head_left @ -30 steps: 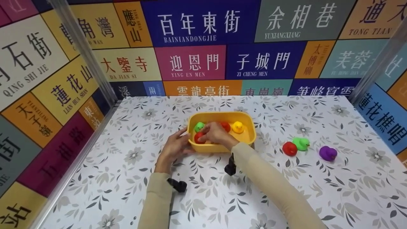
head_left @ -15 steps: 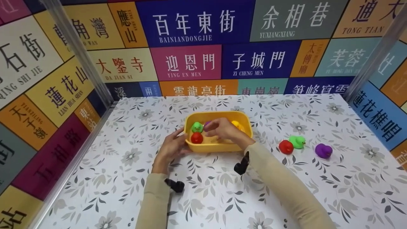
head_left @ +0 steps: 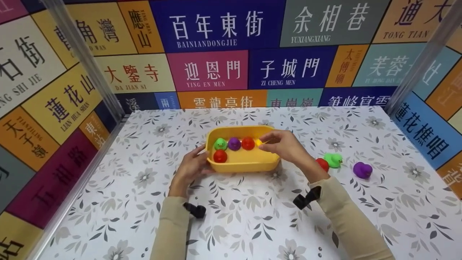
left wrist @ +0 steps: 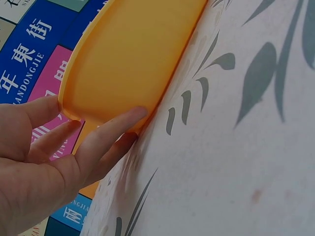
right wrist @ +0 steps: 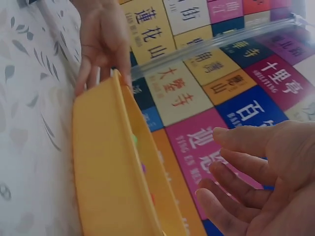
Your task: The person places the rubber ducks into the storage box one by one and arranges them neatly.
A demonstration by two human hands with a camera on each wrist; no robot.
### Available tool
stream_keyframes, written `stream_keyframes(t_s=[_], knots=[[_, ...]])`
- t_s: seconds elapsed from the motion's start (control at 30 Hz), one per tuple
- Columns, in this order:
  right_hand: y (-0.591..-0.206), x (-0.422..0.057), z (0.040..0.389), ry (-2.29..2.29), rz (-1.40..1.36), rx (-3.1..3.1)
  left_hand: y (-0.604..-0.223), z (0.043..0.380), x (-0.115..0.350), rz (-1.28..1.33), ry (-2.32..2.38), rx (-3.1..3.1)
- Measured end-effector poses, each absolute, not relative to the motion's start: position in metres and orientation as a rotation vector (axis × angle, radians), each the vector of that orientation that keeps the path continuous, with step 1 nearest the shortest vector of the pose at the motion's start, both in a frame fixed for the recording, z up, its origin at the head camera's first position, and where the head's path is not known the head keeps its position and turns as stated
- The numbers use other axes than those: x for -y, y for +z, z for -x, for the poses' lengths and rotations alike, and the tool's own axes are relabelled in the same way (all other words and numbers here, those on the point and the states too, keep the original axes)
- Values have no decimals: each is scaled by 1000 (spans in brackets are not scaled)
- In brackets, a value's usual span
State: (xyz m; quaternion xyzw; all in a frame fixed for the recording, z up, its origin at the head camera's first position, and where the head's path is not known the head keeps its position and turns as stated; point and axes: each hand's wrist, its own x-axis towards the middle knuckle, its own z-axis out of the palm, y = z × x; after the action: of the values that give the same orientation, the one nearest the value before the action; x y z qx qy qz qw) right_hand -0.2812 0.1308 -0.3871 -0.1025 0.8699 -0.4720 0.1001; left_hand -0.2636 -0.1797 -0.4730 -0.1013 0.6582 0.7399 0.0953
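Note:
A yellow plastic tub (head_left: 242, 167) stands on the table with toy ducks inside. Along its back wall are a green duck (head_left: 220, 144), a purple duck (head_left: 234, 143), a red duck (head_left: 248, 143) and a yellow duck (head_left: 258, 143), the last partly hidden by fingers. Another red duck (head_left: 220, 156) sits front left in the tub. My left hand (head_left: 189, 168) touches the outside of the tub's left end with extended fingers (left wrist: 113, 125). Over the right end hovers my right hand (head_left: 288, 146); the right wrist view shows it holding nothing, fingers loosely bent.
To the right of the tub, a green duck (head_left: 332, 160) lies beside a red duck (head_left: 322, 164), which my right wrist partly covers. Farther right is a purple duck (head_left: 362, 170). Colourful sign-printed walls (head_left: 207, 70) border the flower-patterned table (head_left: 252, 216).
My right hand has left the red duck at the tub's front left and moved right, over the yellow duck. My left hand stays at the tub's left end.

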Motion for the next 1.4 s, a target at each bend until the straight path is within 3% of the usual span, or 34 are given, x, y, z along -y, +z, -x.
stream_keyframes(t_s=[0.6, 1.03, 1.4], knots=[[-369, -264, 254, -1239, 252, -2769, -472, 264, 178, 316, 2189, -1915], [-405, -339, 268, -1271, 183, -2798, -476, 264, 180, 301, 2208, -1905], [-440, -360, 277, -1192, 84, -2805, -474, 264, 180, 307, 2197, -1932]])
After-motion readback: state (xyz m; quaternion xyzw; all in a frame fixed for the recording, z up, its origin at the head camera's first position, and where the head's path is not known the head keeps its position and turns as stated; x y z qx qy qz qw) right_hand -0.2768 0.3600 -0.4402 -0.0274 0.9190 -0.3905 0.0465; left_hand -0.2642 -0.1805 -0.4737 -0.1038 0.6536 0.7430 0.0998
